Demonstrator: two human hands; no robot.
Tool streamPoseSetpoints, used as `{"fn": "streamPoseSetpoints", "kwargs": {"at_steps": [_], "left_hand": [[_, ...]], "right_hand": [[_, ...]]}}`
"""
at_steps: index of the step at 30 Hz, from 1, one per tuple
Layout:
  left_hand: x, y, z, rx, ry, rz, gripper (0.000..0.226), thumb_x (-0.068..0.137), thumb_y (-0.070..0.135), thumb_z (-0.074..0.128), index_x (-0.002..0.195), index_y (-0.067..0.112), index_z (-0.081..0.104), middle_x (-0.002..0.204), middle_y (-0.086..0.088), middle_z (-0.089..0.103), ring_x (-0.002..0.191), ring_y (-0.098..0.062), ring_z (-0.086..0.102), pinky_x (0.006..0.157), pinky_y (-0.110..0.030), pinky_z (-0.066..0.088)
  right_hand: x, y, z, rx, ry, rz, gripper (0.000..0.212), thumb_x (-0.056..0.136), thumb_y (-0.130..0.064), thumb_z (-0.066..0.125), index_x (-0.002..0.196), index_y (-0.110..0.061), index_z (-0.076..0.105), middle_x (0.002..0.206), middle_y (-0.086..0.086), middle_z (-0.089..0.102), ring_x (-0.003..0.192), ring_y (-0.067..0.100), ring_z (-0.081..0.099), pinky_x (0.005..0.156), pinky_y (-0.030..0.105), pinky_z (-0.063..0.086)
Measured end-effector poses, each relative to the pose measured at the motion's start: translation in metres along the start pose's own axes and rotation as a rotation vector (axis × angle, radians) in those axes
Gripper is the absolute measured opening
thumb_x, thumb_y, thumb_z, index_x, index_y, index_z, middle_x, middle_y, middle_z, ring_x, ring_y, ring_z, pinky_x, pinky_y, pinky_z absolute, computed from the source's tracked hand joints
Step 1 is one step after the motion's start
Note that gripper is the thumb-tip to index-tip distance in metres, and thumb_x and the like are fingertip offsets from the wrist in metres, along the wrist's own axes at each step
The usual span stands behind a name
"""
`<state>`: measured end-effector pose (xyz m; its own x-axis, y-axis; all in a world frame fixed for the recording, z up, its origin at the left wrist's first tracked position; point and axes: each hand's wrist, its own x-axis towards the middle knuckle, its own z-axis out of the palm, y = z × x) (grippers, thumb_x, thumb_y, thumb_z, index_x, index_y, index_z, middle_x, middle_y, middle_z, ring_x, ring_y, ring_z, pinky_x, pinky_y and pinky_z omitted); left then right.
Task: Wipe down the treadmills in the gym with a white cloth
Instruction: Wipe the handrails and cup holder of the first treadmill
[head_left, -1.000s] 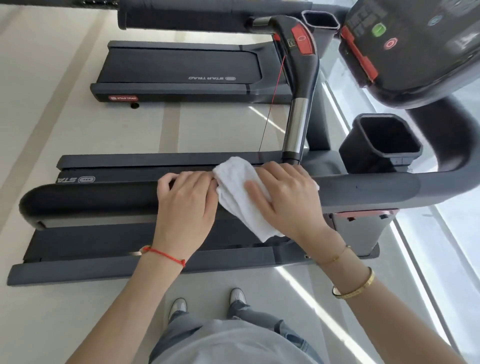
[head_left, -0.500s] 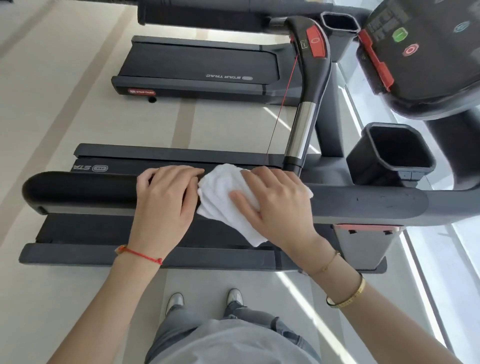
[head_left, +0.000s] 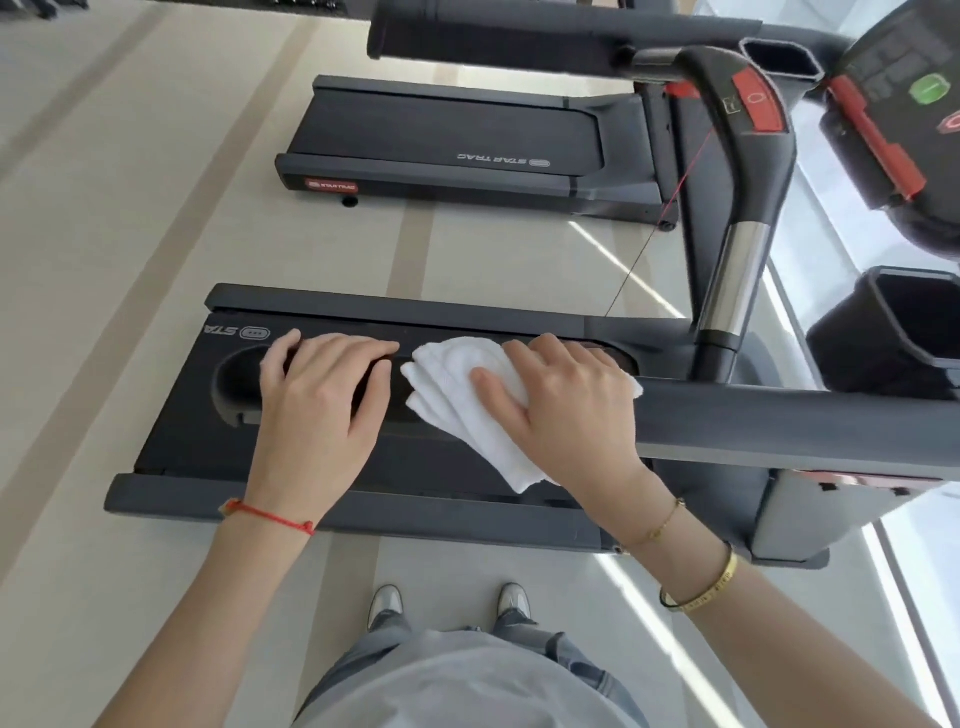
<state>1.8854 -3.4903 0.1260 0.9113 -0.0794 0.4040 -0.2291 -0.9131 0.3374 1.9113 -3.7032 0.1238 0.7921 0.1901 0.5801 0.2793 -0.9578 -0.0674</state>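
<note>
White cloth (head_left: 467, 400), dark grey treadmill handrail (head_left: 753, 421), red wrist string (head_left: 270, 515), beige striped floor (head_left: 130, 208).

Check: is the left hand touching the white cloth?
Apart. The head view shows a dark strip of handrail between the left hand and the white cloth.
</note>
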Motion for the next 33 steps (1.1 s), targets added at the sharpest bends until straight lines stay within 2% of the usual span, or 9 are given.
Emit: {"fn": "streamPoseSetpoints", "kwargs": {"at_steps": [8, 12, 14, 16, 19, 23, 25, 30, 33], "left_hand": [[-0.004, -0.070, -0.024, -0.123, -0.039, -0.014, 0.032, 0.100, 0.022, 0.041, 0.117, 0.009, 0.065, 0.116, -0.002, 0.067, 0.112, -0.023, 0.061, 0.105, -0.050, 0.039], [-0.009, -0.095, -0.032, -0.232, -0.073, -0.021, 0.028, 0.100, 0.018, 0.038, 0.112, 0.007, 0.061, 0.106, -0.002, 0.066, 0.099, -0.021, 0.060, 0.093, -0.042, 0.046], [-0.010, -0.107, -0.034, -0.286, -0.092, -0.021, 0.029, 0.101, 0.015, 0.036, 0.115, 0.008, 0.061, 0.109, 0.001, 0.065, 0.101, -0.018, 0.059, 0.094, -0.037, 0.045], [-0.012, -0.117, -0.036, -0.321, -0.118, -0.022, 0.033, 0.102, 0.016, 0.036, 0.126, 0.010, 0.059, 0.122, 0.002, 0.064, 0.113, -0.015, 0.058, 0.101, -0.034, 0.043], [-0.014, -0.123, -0.038, -0.354, -0.139, -0.007, 0.035, 0.104, 0.018, 0.039, 0.133, 0.012, 0.056, 0.130, 0.003, 0.061, 0.120, -0.012, 0.054, 0.106, -0.031, 0.040], [-0.015, -0.126, -0.039, -0.396, -0.165, -0.004, 0.036, 0.104, 0.019, 0.038, 0.136, 0.012, 0.054, 0.133, 0.003, 0.059, 0.122, -0.011, 0.053, 0.108, -0.033, 0.040], [-0.016, -0.128, -0.039, -0.430, -0.167, -0.025, 0.037, 0.103, 0.016, 0.039, 0.137, 0.012, 0.053, 0.133, 0.004, 0.059, 0.122, -0.010, 0.053, 0.107, -0.030, 0.041], [-0.019, -0.133, -0.041, -0.530, -0.190, -0.055, 0.037, 0.101, 0.011, 0.041, 0.136, 0.015, 0.053, 0.130, 0.008, 0.059, 0.120, -0.007, 0.055, 0.103, -0.032, 0.045], [-0.020, -0.135, -0.042, -0.504, -0.191, -0.035, 0.036, 0.103, 0.014, 0.042, 0.137, 0.013, 0.052, 0.132, 0.004, 0.058, 0.122, -0.012, 0.054, 0.105, -0.038, 0.044]], "right_hand": [[0.024, -0.076, 0.018, 0.065, -0.048, 0.051, 0.044, 0.091, -0.032, 0.048, 0.051, -0.014, 0.042, 0.046, 0.003, 0.037, 0.042, 0.024, 0.035, 0.045, 0.033, 0.036], [0.036, -0.117, 0.031, 0.075, -0.057, 0.033, 0.043, 0.089, -0.032, 0.048, 0.051, -0.015, 0.040, 0.045, 0.002, 0.037, 0.040, 0.023, 0.036, 0.043, 0.031, 0.031], [0.034, -0.121, 0.032, 0.081, -0.051, 0.002, 0.043, 0.093, -0.035, 0.045, 0.056, -0.015, 0.050, 0.050, 0.001, 0.044, 0.045, 0.023, 0.042, 0.048, 0.036, 0.038], [0.023, -0.111, 0.027, 0.072, -0.025, -0.084, 0.037, 0.097, -0.039, 0.045, 0.077, -0.016, 0.067, 0.068, 0.001, 0.059, 0.059, 0.023, 0.053, 0.062, 0.036, 0.044], [0.003, -0.088, 0.015, 0.026, -0.009, -0.109, 0.032, 0.098, -0.039, 0.049, 0.104, -0.014, 0.069, 0.097, 0.002, 0.067, 0.084, 0.025, 0.060, 0.081, 0.038, 0.046], [0.008, -0.100, 0.015, 0.028, -0.007, 0.052, 0.032, 0.096, -0.039, 0.046, 0.092, -0.018, 0.070, 0.082, -0.001, 0.064, 0.073, 0.025, 0.058, 0.077, 0.039, 0.044], [0.019, -0.124, 0.022, 0.031, -0.024, 0.039, 0.034, 0.095, -0.041, 0.045, 0.089, -0.019, 0.070, 0.077, -0.001, 0.063, 0.069, 0.024, 0.057, 0.074, 0.038, 0.044], [0.017, -0.144, 0.025, 0.075, -0.090, -0.120, 0.035, 0.099, -0.039, 0.045, 0.111, -0.014, 0.066, 0.103, 0.001, 0.066, 0.088, 0.024, 0.060, 0.086, 0.036, 0.043], [0.007, -0.127, 0.014, 0.056, -0.087, -0.022, 0.030, 0.099, -0.035, 0.045, 0.108, -0.015, 0.066, 0.101, 0.001, 0.065, 0.090, 0.025, 0.058, 0.088, 0.037, 0.043]]}}
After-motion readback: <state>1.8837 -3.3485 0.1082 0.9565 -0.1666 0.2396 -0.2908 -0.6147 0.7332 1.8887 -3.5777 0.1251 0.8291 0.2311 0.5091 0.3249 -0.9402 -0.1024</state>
